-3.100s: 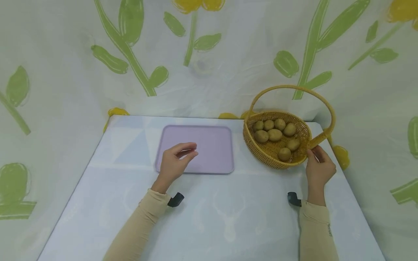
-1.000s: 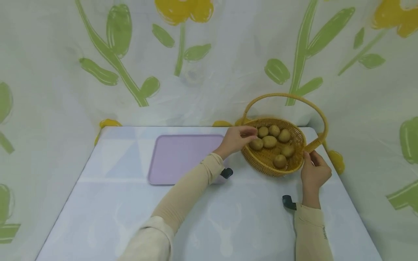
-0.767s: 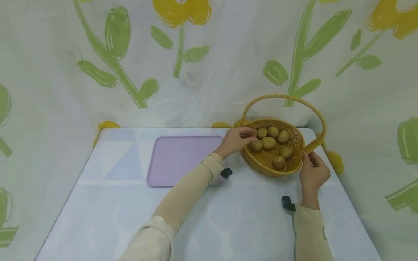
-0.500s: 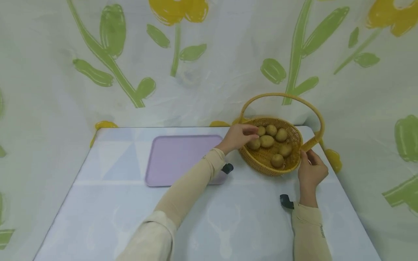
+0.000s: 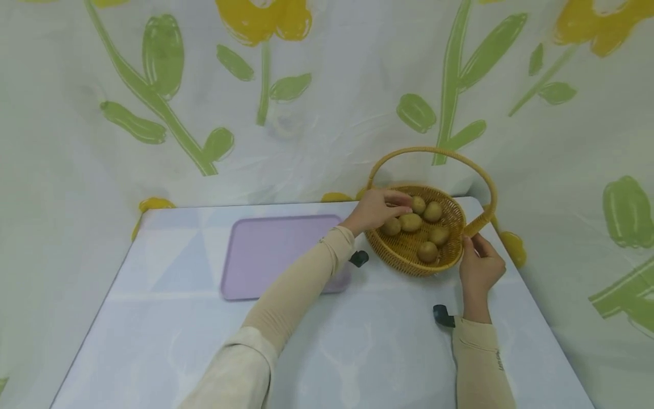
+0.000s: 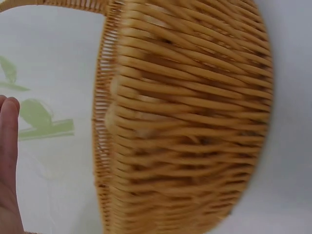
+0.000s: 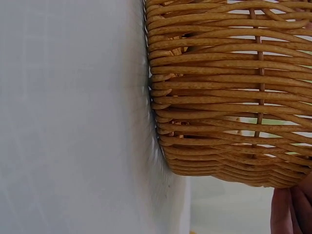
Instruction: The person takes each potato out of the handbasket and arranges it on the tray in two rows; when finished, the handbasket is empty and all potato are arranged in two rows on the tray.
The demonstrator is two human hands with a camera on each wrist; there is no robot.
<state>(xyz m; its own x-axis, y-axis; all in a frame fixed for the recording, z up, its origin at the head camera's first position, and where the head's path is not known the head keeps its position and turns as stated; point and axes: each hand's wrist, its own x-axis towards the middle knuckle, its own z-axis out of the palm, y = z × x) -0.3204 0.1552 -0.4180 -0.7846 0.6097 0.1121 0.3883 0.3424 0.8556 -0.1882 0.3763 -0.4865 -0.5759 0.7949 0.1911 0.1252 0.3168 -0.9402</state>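
Note:
A yellow-brown wicker basket (image 5: 398,260) with a tall arched handle stands at the back right of the table, holding several potatoes (image 5: 427,251). My left hand (image 5: 377,209) hovers over the basket's left side, hiding part of its contents. Its fingers reach out above the potatoes, thumb apart from them. In the left wrist view, straight fingers (image 6: 9,141) show at the left edge, apart from the woven wall. With thumb and fingers, my right hand (image 5: 480,267) pinches the basket's right rim at the handle's base. Fingertips (image 7: 280,209) at the rim appear in the right wrist view.
A shallow lilac tray (image 5: 240,255) lies left of the basket, partly covered by my left forearm. The pale patterned table (image 5: 153,341) reaches back to a white curtain (image 5: 337,102) printed with flowers. A dark wrist-worn device (image 5: 442,316) sits at my right cuff.
My left hand has come from over the tray to above the basket, then edged slightly right over the potatoes. My right hand keeps its hold on the rim. The head view has shifted.

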